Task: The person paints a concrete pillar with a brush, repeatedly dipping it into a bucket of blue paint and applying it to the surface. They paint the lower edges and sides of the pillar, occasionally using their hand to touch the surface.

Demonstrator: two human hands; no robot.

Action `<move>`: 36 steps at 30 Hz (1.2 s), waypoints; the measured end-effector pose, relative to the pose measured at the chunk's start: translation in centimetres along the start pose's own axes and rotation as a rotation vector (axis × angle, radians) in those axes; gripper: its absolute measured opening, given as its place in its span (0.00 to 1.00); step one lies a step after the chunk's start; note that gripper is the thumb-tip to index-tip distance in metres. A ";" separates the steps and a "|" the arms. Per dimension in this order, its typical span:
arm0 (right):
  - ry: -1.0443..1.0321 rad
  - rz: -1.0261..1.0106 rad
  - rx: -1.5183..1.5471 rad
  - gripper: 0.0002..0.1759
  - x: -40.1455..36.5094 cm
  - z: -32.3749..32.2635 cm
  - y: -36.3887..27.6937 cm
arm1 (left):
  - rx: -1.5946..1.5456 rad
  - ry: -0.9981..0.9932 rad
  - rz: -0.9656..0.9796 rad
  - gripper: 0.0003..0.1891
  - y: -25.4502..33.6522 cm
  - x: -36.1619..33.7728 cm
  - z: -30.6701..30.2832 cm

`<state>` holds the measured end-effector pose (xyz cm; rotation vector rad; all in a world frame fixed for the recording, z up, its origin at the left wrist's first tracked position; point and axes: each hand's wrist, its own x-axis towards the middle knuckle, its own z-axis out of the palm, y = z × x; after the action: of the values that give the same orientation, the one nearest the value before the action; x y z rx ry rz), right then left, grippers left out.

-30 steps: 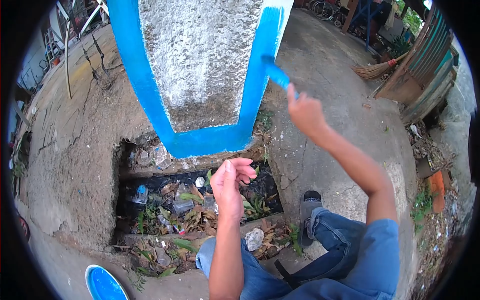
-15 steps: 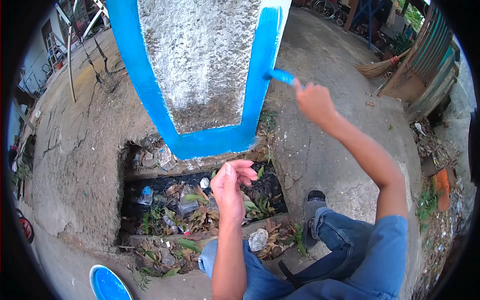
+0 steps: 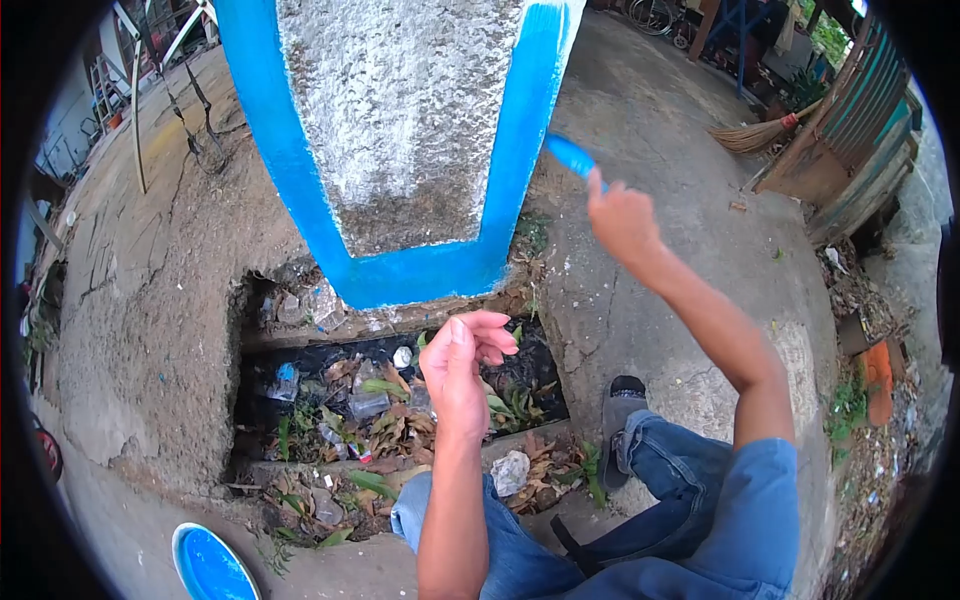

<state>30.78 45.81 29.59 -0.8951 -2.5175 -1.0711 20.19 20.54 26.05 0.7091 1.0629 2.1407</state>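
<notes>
Brush [image 3: 572, 157] has moved outward, to edge of blue border [image 3: 512, 130] on pillar [image 3: 395, 120] (edge work, we judge). Our right hand [image 3: 625, 222] grips it; left hand [image 3: 457, 375] looks empty, loosely curled.

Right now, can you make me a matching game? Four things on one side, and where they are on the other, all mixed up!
Things:
1. Brush
2. Tub
3. Broom
4. Left hand

Places:
A. Top right of the picture, on the ground
B. Raised over the ditch
C. In the right hand
D. Bottom left of the picture, blue inside

Right pairs: 1-C, 2-D, 3-A, 4-B
</notes>
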 end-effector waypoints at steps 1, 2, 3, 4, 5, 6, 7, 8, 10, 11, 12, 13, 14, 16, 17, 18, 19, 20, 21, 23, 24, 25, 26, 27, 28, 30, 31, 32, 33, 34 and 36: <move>0.004 0.001 0.006 0.24 -0.6 1.0 -1.2 | 0.005 -0.003 0.000 0.28 0.0 -0.1 0.0; -0.041 -0.062 0.022 0.23 -1.2 1.6 -2.5 | 0.013 -0.006 0.000 0.28 0.0 -0.2 0.0; -0.082 -0.126 0.038 0.22 -1.7 2.1 -3.4 | 0.012 -0.010 0.012 0.28 0.0 -0.1 -0.1; -0.076 -0.126 0.049 0.22 -2.2 2.1 -3.9 | 0.023 -0.006 0.016 0.28 0.1 -0.1 -0.2; -0.098 -0.166 0.077 0.22 -2.9 2.1 -4.2 | 0.031 -0.002 0.012 0.28 0.2 -0.1 -0.2; -0.123 -0.209 0.103 0.21 -3.3 2.1 -4.4 | 0.036 0.002 0.006 0.28 0.3 -0.2 -0.3; -0.124 -0.214 0.108 0.21 -3.3 1.7 -4.4 | 0.040 0.006 0.007 0.28 0.3 -0.1 -0.5; -0.134 -0.232 0.140 0.21 -3.5 1.3 -4.1 | 0.039 0.011 0.003 0.28 0.3 0.0 -0.6; -0.156 -0.247 0.165 0.21 -3.6 0.5 -3.4 | 0.024 0.021 0.001 0.28 0.1 0.1 -0.6; -0.165 -0.225 0.133 0.20 -2.8 0.5 -2.9 | 0.017 0.026 -0.013 0.28 0.0 0.2 -0.5; -0.171 -0.203 0.102 0.20 -1.9 0.4 -2.4 | 0.014 0.019 -0.017 0.28 -0.1 0.3 -0.3; -0.119 -0.178 0.070 0.20 -1.0 0.6 -1.4 | 0.021 0.012 -0.018 0.28 -0.2 0.3 -0.2; -0.066 -0.156 0.040 0.20 -0.1 0.5 -0.5 | 0.028 0.009 -0.019 0.28 -0.3 0.3 -0.2; -0.017 -0.089 0.012 0.21 1.3 -0.7 1.0 | 0.028 0.000 -0.018 0.28 -0.4 0.4 -0.3; 0.032 -0.025 -0.020 0.21 1.7 -1.4 1.5 | 0.033 -0.007 -0.015 0.28 -0.3 0.4 -0.3; 0.026 -0.034 -0.021 0.21 1.6 -1.7 1.9 | 0.036 -0.012 -0.014 0.28 -0.3 0.4 -0.3; 0.077 -0.013 0.000 0.22 1.5 -2.0 2.4 | 0.028 -0.008 -0.010 0.28 -0.4 0.4 -0.5; 0.130 0.010 0.020 0.23 1.5 -2.2 2.6 | 0.022 -0.006 -0.013 0.28 -0.4 0.4 -0.5; 0.127 0.007 0.016 0.23 1.2 -2.1 2.4 | 0.016 -0.001 -0.013 0.28 -0.3 0.4 -0.5; 0.073 0.034 0.036 0.25 -0.1 -1.5 1.2 | 0.012 0.005 -0.015 0.28 -0.3 0.5 -0.6; 0.073 0.035 0.032 0.25 -0.5 -1.2 0.6 | 0.009 0.002 -0.015 0.28 -0.4 0.5 -0.5; 0.071 0.044 0.052 0.25 -0.8 -0.8 -0.1 | 0.015 0.000 -0.021 0.28 -0.5 0.5 -0.4; 0.068 0.053 0.075 0.26 -1.2 -0.4 -0.9 | 0.023 -0.002 -0.027 0.28 -0.5 0.5 -0.4; 0.068 0.054 0.078 0.26 -1.5 0.0 -1.6 | 0.026 -0.002 -0.027 0.28 -0.5 0.5 -0.3; 0.027 0.024 0.088 0.25 -1.9 0.5 -2.4 | 0.030 -0.021 -0.019 0.28 -0.5 0.4 -0.2; -0.017 -0.006 0.096 0.25 -3.0 1.7 -3.6 | 0.033 -0.040 -0.014 0.28 -0.4 0.0 0.0; -0.037 -0.024 0.117 0.26 -3.4 2.6 -4.1 | 0.036 -0.038 -0.013 0.28 -0.3 -0.1 0.0; -0.052 -0.044 0.139 0.26 -3.6 3.2 -4.6 | 0.041 -0.034 -0.008 0.28 -0.1 -0.1 0.0; -0.047 -0.044 0.143 0.26 -4.0 3.8 -5.2 | 0.046 -0.033 -0.003 0.28 0.0 -0.1 -0.1; -0.100 -0.069 0.160 0.26 -4.4 4.2 -5.7 | 0.040 -0.026 -0.001 0.27 0.1 -0.1 -0.2; -0.151 -0.094 0.178 0.27 -5.3 5.0 -6.7 | 0.036 -0.019 0.004 0.27 0.4 -0.3 -0.3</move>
<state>30.65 43.55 19.97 -0.8438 -2.7519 -0.8163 20.11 19.99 26.14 0.7473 1.0934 2.1191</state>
